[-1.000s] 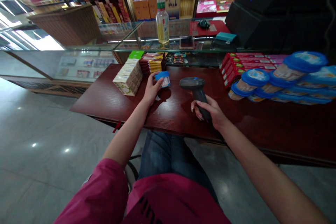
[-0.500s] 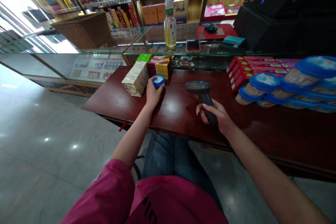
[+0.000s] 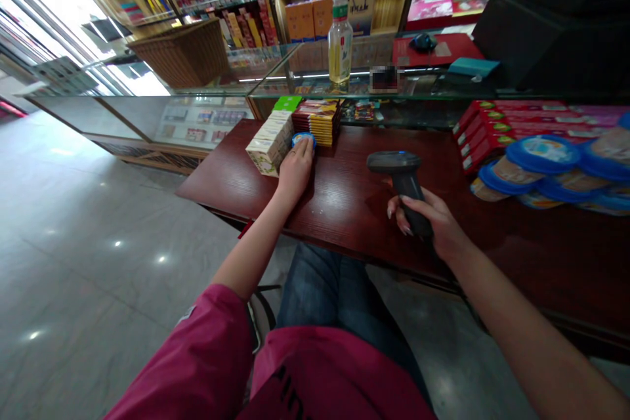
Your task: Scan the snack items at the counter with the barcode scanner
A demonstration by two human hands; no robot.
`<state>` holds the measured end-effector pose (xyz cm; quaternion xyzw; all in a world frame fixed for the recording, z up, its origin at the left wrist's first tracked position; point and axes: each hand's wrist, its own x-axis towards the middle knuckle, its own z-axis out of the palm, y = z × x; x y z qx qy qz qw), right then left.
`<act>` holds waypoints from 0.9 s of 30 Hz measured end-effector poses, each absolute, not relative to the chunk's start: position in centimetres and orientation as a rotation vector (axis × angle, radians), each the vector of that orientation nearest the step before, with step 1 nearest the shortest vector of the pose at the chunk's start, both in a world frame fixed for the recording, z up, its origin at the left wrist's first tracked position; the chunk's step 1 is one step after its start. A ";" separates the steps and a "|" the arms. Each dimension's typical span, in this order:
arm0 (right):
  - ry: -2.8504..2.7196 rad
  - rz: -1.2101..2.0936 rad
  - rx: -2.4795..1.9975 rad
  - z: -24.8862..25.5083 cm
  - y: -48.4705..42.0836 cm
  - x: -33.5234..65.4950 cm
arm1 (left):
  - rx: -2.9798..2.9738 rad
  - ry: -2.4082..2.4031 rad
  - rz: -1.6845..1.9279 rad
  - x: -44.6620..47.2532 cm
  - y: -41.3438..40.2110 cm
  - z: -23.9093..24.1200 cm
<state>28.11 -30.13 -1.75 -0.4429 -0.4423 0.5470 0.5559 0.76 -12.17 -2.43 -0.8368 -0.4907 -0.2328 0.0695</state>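
Note:
My left hand (image 3: 296, 167) lies over a small tub with a blue lid (image 3: 303, 137), its fingers stretched out and touching it. The lid shows beyond the fingertips; the tub's lower part is hidden. Just left of it stands a row of cream-coloured boxes (image 3: 268, 146), and behind it is a stack of red and yellow packets (image 3: 319, 119). My right hand (image 3: 427, 218) is closed around the handle of a dark grey barcode scanner (image 3: 406, 174). The scanner is held above the dark red wooden table (image 3: 344, 187), its head pointing left.
More blue-lidded tubs (image 3: 539, 157) are stacked at the right, beside red boxes (image 3: 487, 131). Behind the table, a glass counter (image 3: 290, 72) carries a bottle of yellow liquid (image 3: 339, 42), a computer mouse (image 3: 423, 42) and a teal box (image 3: 473, 67). A wicker basket (image 3: 182, 52) stands further left.
My left hand has moved forward over the tub, its fingers now straighter on the lid, and the tub sits closer to the boxes and packets. My view has shifted; my right hand keeps the scanner.

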 end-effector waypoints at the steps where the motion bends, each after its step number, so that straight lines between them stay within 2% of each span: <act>1: -1.039 1.292 -1.047 -1.8 -30.1 28.1 | -2.516 -1.484 -0.716 0.6 -11.8 -2.6; 10: -0.996 1.247 -1.006 -2.4 -30.1 28.3 | -2.536 -1.444 -0.900 0.3 -10.3 -4.1; 15: -0.908 1.075 -0.956 -2.2 -31.9 29.3 | -2.665 -1.201 -1.047 2.6 -12.1 -3.5; 24: -0.766 0.604 -1.031 -3.4 -37.5 34.7 | -3.266 -0.471 -1.256 22.0 -16.8 -1.3; 27: -0.658 0.515 -1.043 -3.2 -38.6 35.3 | -3.341 -0.381 -1.374 28.2 -17.7 -0.7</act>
